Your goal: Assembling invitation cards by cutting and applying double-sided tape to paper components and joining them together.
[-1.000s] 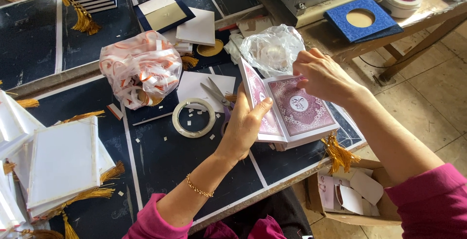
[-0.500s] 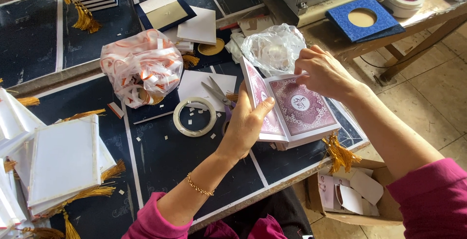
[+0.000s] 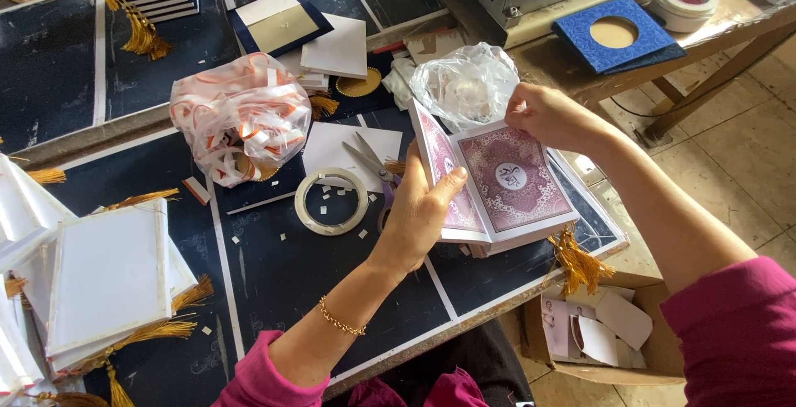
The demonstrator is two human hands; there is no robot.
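The left hand point(image 3: 419, 212) is clamping the raised cover of the maroon patterned booklet point(image 3: 506, 181) near the table's front edge, while the right hand point(image 3: 547, 115) is pinching its top corner shut. Any loosening risks the cover flopping or the gold tassel point(image 3: 578, 262) dragging it off. The dark panelled table point(image 3: 282, 278) is sitting crowded over a tiled floor point(image 3: 738, 158).

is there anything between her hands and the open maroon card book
Nothing visible does. The left hand already presses the maroon card book at its left page, and the right hand pinches its top edge.
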